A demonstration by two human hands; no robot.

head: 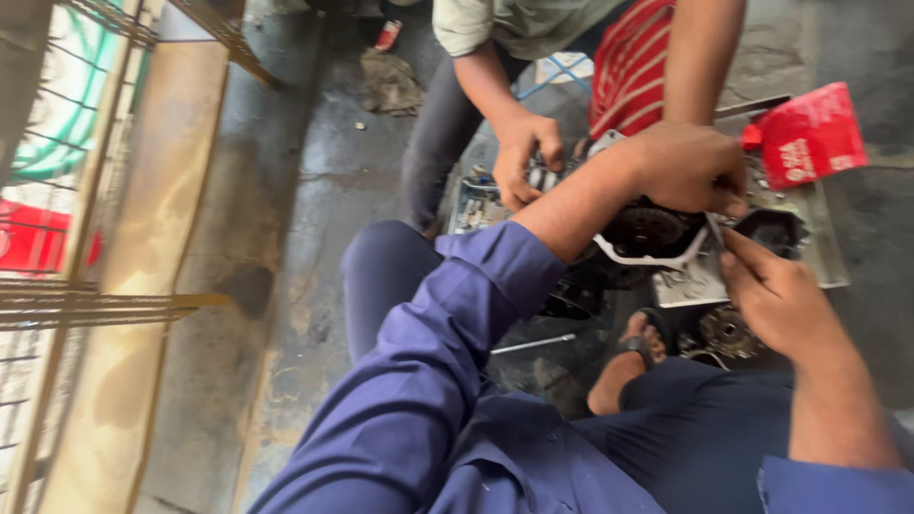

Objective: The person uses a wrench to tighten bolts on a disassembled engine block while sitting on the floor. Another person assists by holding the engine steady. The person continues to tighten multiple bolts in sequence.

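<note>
metal grille [86,162]: far left, wire mesh in a rusty frame, upright at the edge of the view.
concrete floor [314,190]: grey, stained, oily sheen between grille and work area.
rag [388,81]: crumpled, on the floor near the top, apart from everything else.
co-worker's hand [524,157]: reaching down from above, fingers curled into small metal parts by the engine's left side; grip not clear.
metal rod [533,344]: thin, flat on the floor below the engine, touched by nobody.
left arm: blue sleeve rolled at the elbow, forearm stretched up and rightwards across the body.
left hand [687,167]: knuckles up, closed down over the top of the engine part, holding it.
engine part [652,238]: dark round gear set in a pale metal casing, centre right, on the floor in front of the knees, directly under the left hand.
foot in sandal [633,357]: bare toes, tucked below the engine part.
right arm: bare forearm rising from the lower right corner, wrist bent inward.
right hand [776,295]: fingers pinched on a thin metal tool [716,228], its tip against the casing edge.
metal tray [828,257]: flat, beneath the parts at right.
red packet [809,133]: upper right, resting at the tray's far end.
</note>
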